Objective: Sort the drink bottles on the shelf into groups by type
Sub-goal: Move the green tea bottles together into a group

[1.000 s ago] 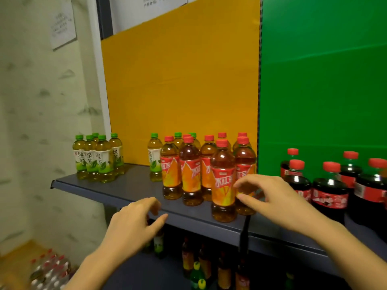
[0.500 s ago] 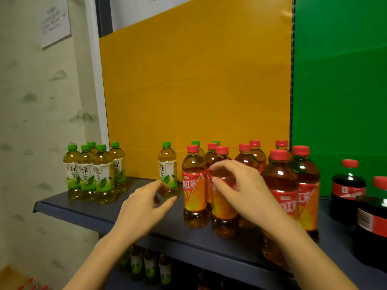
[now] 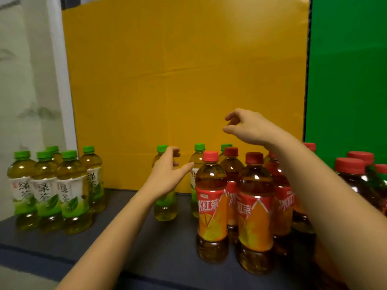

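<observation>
There is a dark grey shelf (image 3: 146,248). A big yellow board (image 3: 188,80) stands behind it. A green board (image 3: 345,80) is next to the yellow one, on the right. A white wall (image 3: 31,80) is on the left.

Five green tea bottles (image 3: 48,189) stand close together at the left end of the shelf. They have green caps and white and green labels. One more green tea bottle (image 3: 165,210) stands alone near the middle, well apart from the five.

A bunch of red tea bottles (image 3: 211,206) stands to the right of the middle. They have red caps and orange and red labels. Two green caps (image 3: 199,147) poke up behind the bunch, so some green tea is mixed in there. Dark drink bottles (image 3: 351,174) with red caps stand at the far right, by the green board.

The left hand (image 3: 167,176) is in front of the lone green tea bottle, up by its neck. Its fingers are bent a little and its thumb sticks out to the side. It has no grip on the bottle. I cannot tell if it touches it.

The right hand (image 3: 251,128) is up in the air above the red tea bottles. Its fingers hang loose and bent. It holds nothing.
</observation>
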Motion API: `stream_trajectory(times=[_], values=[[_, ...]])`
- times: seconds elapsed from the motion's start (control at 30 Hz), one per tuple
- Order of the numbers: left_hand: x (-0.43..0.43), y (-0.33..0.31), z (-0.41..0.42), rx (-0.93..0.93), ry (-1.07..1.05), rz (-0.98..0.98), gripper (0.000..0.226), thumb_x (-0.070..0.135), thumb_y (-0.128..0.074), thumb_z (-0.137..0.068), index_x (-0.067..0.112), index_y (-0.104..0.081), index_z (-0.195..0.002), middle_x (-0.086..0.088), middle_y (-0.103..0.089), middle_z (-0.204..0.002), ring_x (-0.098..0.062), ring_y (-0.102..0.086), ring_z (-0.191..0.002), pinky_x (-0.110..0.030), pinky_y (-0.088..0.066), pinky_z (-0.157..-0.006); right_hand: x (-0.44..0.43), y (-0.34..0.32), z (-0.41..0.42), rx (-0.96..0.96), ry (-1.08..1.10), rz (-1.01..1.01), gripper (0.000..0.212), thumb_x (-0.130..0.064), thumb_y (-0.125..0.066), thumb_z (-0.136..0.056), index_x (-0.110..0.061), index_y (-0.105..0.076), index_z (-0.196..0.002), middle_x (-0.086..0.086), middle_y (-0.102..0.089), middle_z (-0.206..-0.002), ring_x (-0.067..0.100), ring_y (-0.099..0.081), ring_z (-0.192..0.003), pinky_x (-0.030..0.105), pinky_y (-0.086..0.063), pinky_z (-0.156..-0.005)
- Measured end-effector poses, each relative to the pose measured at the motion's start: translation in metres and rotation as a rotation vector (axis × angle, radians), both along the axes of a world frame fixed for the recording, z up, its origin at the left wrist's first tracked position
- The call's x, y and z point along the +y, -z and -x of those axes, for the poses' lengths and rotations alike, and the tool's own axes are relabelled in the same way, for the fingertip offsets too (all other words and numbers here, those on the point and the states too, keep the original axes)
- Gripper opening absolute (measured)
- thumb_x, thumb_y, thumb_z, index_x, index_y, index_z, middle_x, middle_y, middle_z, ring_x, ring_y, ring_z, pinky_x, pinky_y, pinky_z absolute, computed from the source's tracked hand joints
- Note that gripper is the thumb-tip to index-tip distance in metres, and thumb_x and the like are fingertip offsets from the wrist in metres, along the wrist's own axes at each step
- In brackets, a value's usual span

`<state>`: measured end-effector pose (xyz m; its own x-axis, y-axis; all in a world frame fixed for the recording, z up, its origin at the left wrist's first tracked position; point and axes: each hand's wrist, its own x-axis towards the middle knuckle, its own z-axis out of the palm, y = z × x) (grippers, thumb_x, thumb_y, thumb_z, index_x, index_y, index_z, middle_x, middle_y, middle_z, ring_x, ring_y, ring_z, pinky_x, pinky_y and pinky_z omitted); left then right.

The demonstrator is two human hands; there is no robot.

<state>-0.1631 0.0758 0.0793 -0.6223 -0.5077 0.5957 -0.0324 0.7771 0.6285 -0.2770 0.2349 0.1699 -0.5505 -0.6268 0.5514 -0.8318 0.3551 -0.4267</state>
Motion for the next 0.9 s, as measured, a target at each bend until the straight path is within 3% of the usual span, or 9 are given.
stream_trajectory(times=[0.1, 0.2, 0.33, 0.43, 0.5, 0.6, 0.67, 0.77, 0.9], values=[[-0.021, 0.000, 0.022, -0.064, 0.111, -0.081, 0.067, 0.036, -0.062, -0.085, 0.015, -0.028, -0.139, -0.003, -0.041, -0.138, -0.017, -0.046, -0.117, -0.031, -0.041, -0.093, -0.015, -0.004, 0.020, -0.059, 0.153, -0.176, 0.051, -0.032, -0.055, -0.091, -0.007, -0.043, -0.133, 0.013, -0.048, -0.137, 0.029, -0.046, -0.123, 0.037, -0.040, -0.098], [-0.037, 0.003, 0.041, -0.132, 0.206, -0.119, 0.076, 0.036, -0.063, -0.083, 0.015, -0.020, -0.142, -0.006, -0.035, -0.145, -0.022, -0.042, -0.126, -0.034, -0.039, -0.098, -0.028, -0.001, 0.033, -0.163, 0.245, -0.355, 0.052, -0.032, -0.057, -0.090, 0.002, -0.048, -0.127, 0.020, -0.053, -0.131, 0.032, -0.052, -0.118, 0.041, -0.044, -0.101], [-0.052, 0.010, 0.065, -0.185, 0.333, -0.192, 0.086, 0.034, -0.067, -0.081, 0.014, -0.012, -0.144, -0.007, -0.028, -0.150, -0.018, -0.039, -0.127, -0.031, -0.035, -0.101, -0.032, 0.001, 0.038, -0.459, 0.151, -0.418, 0.046, -0.022, -0.060, -0.088, 0.001, -0.048, -0.126, 0.015, -0.058, -0.123, 0.027, -0.055, -0.115, 0.037, -0.047, -0.096], [-0.060, 0.016, 0.081, -0.195, 0.405, -0.258, 0.092, 0.033, -0.073, -0.075, 0.015, -0.013, -0.143, -0.003, -0.037, -0.142, -0.021, -0.041, -0.128, -0.030, -0.036, -0.103, -0.034, -0.004, 0.044, -0.576, 0.090, -0.469, 0.051, -0.013, -0.062, -0.085, -0.002, -0.041, -0.130, 0.004, -0.058, -0.101, 0.018, -0.057, -0.098, 0.032, -0.050, -0.084], [-0.061, 0.019, 0.087, -0.192, 0.410, -0.273, 0.092, 0.029, -0.076, -0.074, 0.013, -0.015, -0.141, 0.001, -0.041, -0.129, -0.020, -0.044, -0.124, -0.026, -0.038, -0.094, -0.039, -0.008, 0.052, -0.603, 0.081, -0.531, 0.055, -0.006, -0.061, -0.084, -0.004, -0.037, -0.133, 0.002, -0.058, -0.101, 0.014, -0.059, -0.090, 0.028, -0.052, -0.079], [-0.063, 0.024, 0.094, -0.183, 0.436, -0.328, 0.088, 0.023, -0.079, -0.069, 0.013, -0.023, -0.136, -0.004, -0.050, -0.128, -0.018, -0.049, -0.113, -0.027, -0.041, -0.086, -0.047, -0.007, 0.061, -0.619, 0.052, -0.629, 0.049, 0.003, -0.058, -0.083, -0.007, -0.042, -0.129, 0.002, -0.061, -0.102, 0.012, -0.062, -0.086, 0.025, -0.054, -0.073], [-0.063, 0.026, 0.097, -0.160, 0.455, -0.374, 0.083, 0.021, -0.081, -0.066, 0.014, -0.030, -0.131, -0.005, -0.054, -0.126, -0.018, -0.052, -0.110, -0.029, -0.044, -0.084, -0.052, -0.005, 0.065, -0.620, 0.030, -0.658, 0.052, -0.001, -0.066, -0.078, -0.010, -0.045, -0.124, 0.006, -0.061, -0.110, 0.017, -0.062, -0.093, 0.026, -0.054, -0.076], [-0.063, 0.029, 0.101, -0.128, 0.457, -0.418, 0.075, 0.018, -0.083, -0.064, 0.017, -0.038, -0.123, -0.005, -0.058, -0.121, -0.019, -0.056, -0.109, -0.030, -0.046, -0.084, -0.056, -0.002, 0.070, -0.621, 0.034, -0.686, 0.071, -0.011, -0.070, -0.063, -0.008, -0.044, -0.129, 0.015, -0.056, -0.128, 0.028, -0.059, -0.111, 0.035, -0.050, -0.088], [-0.061, 0.031, 0.102, -0.095, 0.439, -0.393, 0.070, 0.020, -0.082, -0.065, 0.016, -0.039, -0.120, -0.004, -0.059, -0.116, -0.019, -0.057, -0.106, -0.031, -0.047, -0.085, -0.057, -0.001, 0.076, -0.608, -0.001, -0.721, 0.045, -0.007, -0.063, -0.084, -0.005, -0.044, -0.125, 0.008, -0.061, -0.109, 0.018, -0.063, -0.090, 0.031, -0.052, -0.082]])
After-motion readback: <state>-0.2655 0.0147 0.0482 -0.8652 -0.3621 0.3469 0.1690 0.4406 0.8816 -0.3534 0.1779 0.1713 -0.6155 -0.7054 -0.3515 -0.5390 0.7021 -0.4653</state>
